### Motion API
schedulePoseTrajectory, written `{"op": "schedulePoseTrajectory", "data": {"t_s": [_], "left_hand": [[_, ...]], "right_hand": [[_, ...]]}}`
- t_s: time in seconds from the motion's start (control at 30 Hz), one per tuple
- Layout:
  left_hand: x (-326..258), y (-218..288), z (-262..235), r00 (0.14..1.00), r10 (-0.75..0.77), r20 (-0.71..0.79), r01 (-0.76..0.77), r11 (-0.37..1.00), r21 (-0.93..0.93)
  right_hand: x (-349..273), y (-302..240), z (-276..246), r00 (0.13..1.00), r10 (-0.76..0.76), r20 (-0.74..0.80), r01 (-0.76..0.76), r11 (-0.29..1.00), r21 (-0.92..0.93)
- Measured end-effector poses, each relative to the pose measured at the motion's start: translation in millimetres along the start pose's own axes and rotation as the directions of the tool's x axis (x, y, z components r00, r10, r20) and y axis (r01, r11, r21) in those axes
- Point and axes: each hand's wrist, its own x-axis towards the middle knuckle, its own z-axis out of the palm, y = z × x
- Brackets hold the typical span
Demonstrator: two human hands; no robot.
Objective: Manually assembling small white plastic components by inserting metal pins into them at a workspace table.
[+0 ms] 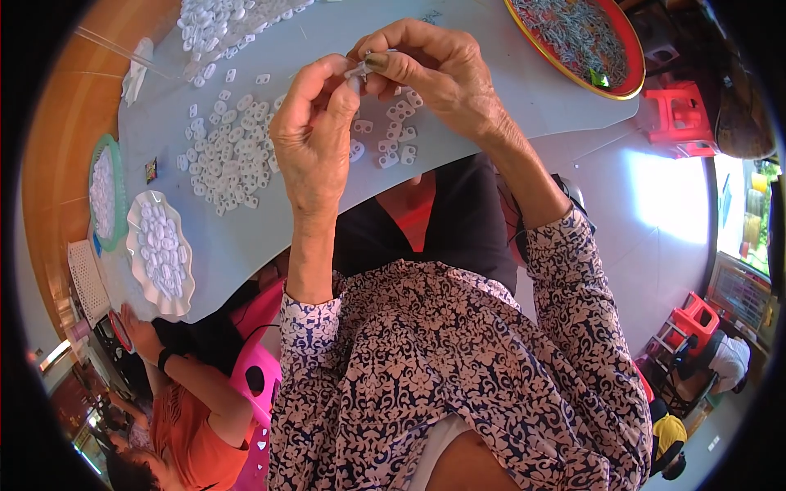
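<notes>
Both of my hands are raised over the near edge of the grey table, their fingertips meeting. My left hand (315, 135) pinches a small white plastic piece (356, 71) between thumb and fingers. From the other side, my right hand (446, 82) closes thumb and forefinger on the same piece; fingers hide most of it. Below and left of the hands lies a loose heap of white two-holed plastic pieces (233, 155). A smaller group of two-holed pieces (395, 135) lies under my right hand.
A red round tray (634, 82) of small grey metal parts stands far right. At left are a wavy white dish (190, 286) and a green basket (123, 176), both holding white pieces. More white pieces (209, 24) lie far left. Another person (201, 409) sits lower left; red stools (679, 119) stand right.
</notes>
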Motion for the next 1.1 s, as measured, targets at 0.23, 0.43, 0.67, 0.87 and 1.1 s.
{"op": "schedulePoseTrajectory", "data": {"t_s": [0.23, 0.43, 0.67, 0.87, 1.1], "left_hand": [[2, 8, 1, 0.993, -0.119, -0.011, 0.118, 0.993, -0.018], [3, 23, -1, 0.941, -0.333, 0.062, 0.326, 0.94, 0.101], [5, 14, -1, 0.961, -0.277, 0.006, 0.273, 0.943, -0.192], [11, 18, -1, 0.957, -0.288, -0.021, 0.275, 0.931, -0.24], [9, 14, -3, 0.958, -0.286, -0.015, 0.284, 0.955, -0.085]], "right_hand": [[1, 3, 2, 0.998, -0.069, 0.007, 0.069, 0.996, -0.05], [0, 5, 0, 0.991, -0.133, 0.034, 0.133, 0.991, 0.001], [1, 6, 2, 0.981, -0.186, -0.051, 0.187, 0.982, 0.015], [-4, -5, 3, 1.0, -0.002, -0.022, -0.001, 0.994, -0.109], [-3, -1, 4, 1.0, -0.018, 0.013, 0.019, 0.996, -0.087]]}}
